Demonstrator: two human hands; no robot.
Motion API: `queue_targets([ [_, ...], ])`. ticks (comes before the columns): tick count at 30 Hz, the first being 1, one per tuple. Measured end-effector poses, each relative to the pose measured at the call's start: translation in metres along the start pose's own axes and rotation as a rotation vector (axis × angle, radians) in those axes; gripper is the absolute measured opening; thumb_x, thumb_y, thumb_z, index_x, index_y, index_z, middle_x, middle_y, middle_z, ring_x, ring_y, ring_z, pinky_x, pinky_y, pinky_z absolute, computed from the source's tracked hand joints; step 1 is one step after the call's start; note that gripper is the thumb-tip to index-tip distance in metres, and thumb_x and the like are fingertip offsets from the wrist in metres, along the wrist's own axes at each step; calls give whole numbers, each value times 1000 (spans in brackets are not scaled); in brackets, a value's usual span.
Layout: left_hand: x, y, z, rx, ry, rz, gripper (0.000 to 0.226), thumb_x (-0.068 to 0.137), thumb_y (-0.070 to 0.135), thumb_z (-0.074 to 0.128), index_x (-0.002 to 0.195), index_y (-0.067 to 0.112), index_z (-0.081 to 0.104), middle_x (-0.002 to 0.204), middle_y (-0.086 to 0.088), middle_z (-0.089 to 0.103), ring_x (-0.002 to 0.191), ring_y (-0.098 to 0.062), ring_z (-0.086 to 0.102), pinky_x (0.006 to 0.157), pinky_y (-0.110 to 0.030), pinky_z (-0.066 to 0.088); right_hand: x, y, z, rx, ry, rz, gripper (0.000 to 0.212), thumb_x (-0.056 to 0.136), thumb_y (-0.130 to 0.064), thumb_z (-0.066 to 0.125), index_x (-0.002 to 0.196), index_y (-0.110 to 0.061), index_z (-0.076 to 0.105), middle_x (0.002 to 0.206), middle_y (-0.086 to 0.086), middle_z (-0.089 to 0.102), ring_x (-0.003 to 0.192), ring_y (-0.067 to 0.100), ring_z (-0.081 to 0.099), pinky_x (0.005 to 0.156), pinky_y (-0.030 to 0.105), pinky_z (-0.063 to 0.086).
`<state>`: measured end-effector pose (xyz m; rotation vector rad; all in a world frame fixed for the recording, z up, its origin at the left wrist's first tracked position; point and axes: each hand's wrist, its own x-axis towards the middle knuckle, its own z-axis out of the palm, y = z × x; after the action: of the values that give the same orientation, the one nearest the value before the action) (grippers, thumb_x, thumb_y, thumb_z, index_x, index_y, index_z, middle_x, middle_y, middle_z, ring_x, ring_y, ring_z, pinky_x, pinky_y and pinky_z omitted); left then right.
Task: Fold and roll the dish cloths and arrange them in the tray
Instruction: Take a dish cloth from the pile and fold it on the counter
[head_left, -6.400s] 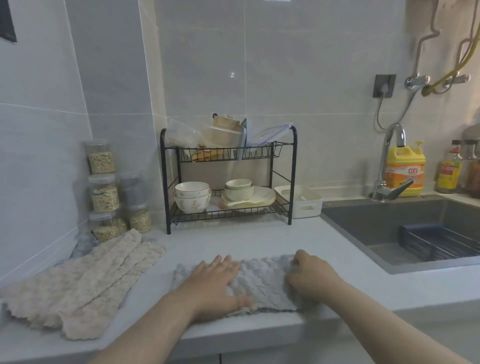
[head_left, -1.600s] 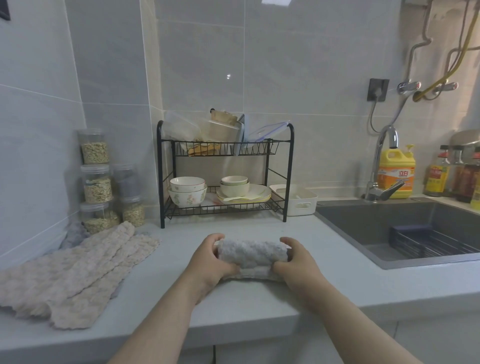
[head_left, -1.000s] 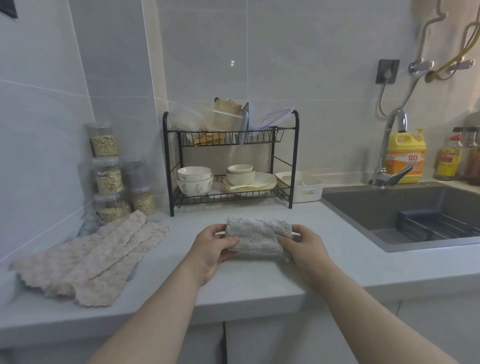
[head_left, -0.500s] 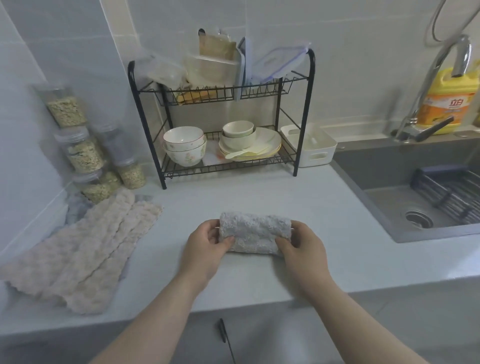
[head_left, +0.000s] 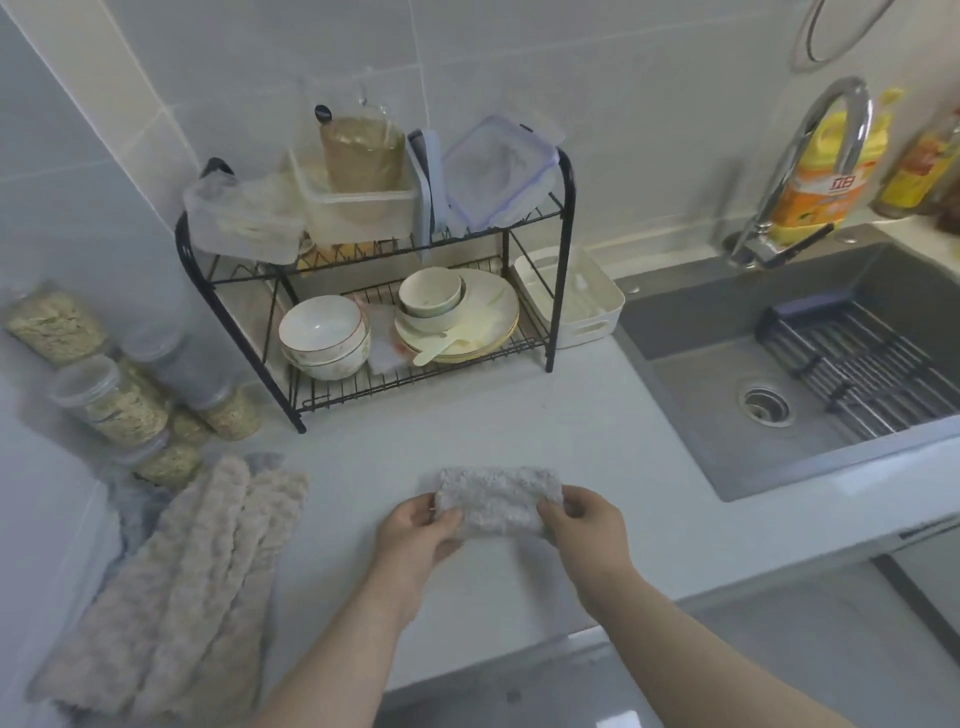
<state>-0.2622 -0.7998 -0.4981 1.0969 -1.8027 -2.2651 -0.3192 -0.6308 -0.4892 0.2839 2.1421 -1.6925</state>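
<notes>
A rolled grey dish cloth (head_left: 497, 499) is held just above the counter, near its front edge. My left hand (head_left: 415, 535) grips its left end and my right hand (head_left: 587, 530) grips its right end, thumbs over the roll. A white tray (head_left: 597, 325) with handle slots stands at the back, between the dish rack and the sink. Beige dish cloths (head_left: 176, 587) lie unrolled in a pile at the left, with a grey cloth (head_left: 130, 506) partly hidden beneath them.
A black two-tier dish rack (head_left: 374, 291) with bowls, plates and plastic boxes stands at the back. Stacked jars of grains (head_left: 109, 400) fill the left corner. A grey sink (head_left: 810, 364) with tap and yellow detergent bottle (head_left: 826, 176) is at the right.
The flat grey cloth has been rolled into a tight roll and lifted by both hands. The camera has tilted downward and moved closer over the counter.
</notes>
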Motion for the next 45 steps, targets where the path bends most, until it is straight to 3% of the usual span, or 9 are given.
queue_targets([
  [2,-11,25,15,-34,-92,39,13,87,-2,62,96,7,66,84,-3,74,72,-10,70,67,-23,56,-13,-25,-24,106,18,-34,5,89,-10,60,84,-10,62,74,6,60,74,38,61,61,19,53],
  [7,-52,84,93,28,-377,193,26,74,17,68,99,7,68,92,-7,76,83,-18,71,71,-26,56,-48,-68,-126,267,136,-169,10,89,-8,64,97,-13,65,82,2,74,79,22,72,73,33,60],
  [16,-122,103,336,184,-829,278,29,84,2,69,110,9,60,97,-7,75,90,-25,71,81,-43,55,-122,-79,-349,384,419,-256,57,63,-13,77,116,-16,60,102,7,74,95,20,71,77,22,54],
  [19,-159,95,423,256,-999,286,45,74,14,76,116,9,61,102,-7,74,95,-26,70,84,-43,56,-142,-63,-426,435,556,-259,53,69,-3,75,117,-15,57,100,10,74,93,25,71,72,22,55],
  [25,-239,57,577,298,-1218,283,33,79,5,75,111,8,65,98,-9,75,92,-26,71,79,-37,58,-170,-27,-573,595,792,-281,40,77,3,64,112,-13,57,96,20,72,80,26,65,72,36,58],
  [32,-298,22,703,350,-1349,242,45,68,20,72,112,12,66,102,-7,74,95,-25,70,79,-36,52,-177,8,-705,694,929,-313,30,81,-1,65,111,-4,63,102,16,72,93,28,68,82,34,57],
  [35,-318,7,748,416,-1407,231,41,67,19,72,107,13,67,100,-6,75,90,-20,70,78,-35,53,-175,16,-747,833,956,-327,19,93,1,53,107,-9,61,88,9,73,84,24,69,84,40,56],
  [39,-329,-17,818,472,-1421,262,22,83,5,70,103,15,69,97,-4,75,87,-18,69,75,-31,54,-157,27,-808,957,1006,-319,16,98,-11,49,113,-8,55,105,15,71,92,25,70,79,41,59],
  [45,-330,-50,949,495,-1386,308,12,86,9,68,96,15,69,87,0,76,79,-12,71,75,-31,55,-106,34,-914,1221,963,-409,29,99,-16,47,117,4,58,112,14,70,106,22,67,95,36,52],
])
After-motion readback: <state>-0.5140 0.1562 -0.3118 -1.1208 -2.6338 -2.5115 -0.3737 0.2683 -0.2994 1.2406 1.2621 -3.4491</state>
